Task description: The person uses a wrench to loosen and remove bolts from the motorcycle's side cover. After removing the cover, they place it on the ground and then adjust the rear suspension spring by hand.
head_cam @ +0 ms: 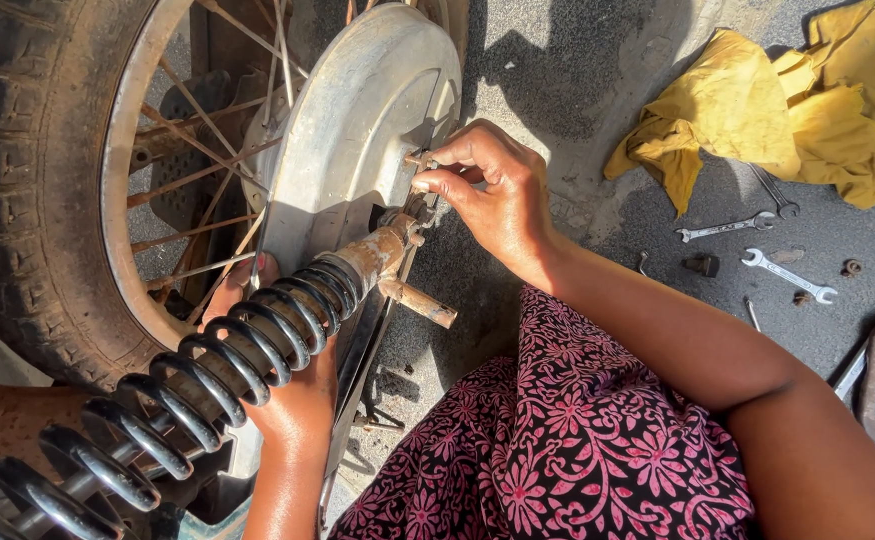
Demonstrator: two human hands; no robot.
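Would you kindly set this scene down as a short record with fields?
Setting: grey paved ground, strong sun
Right hand: fingertips pinch a small rusty bolt at the grey metal chain cover
Left hand: under the black coil-spring shock absorber
Wheel: spoked, worn black tyre
Nearby: crumpled yellow cloth, two silver open-ended spanners

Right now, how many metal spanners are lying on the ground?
3 clearly: one silver spanner just below the yellow cloth, a second silver spanner further right, and a third spanner partly tucked under the cloth's edge. More may be hidden beneath it.
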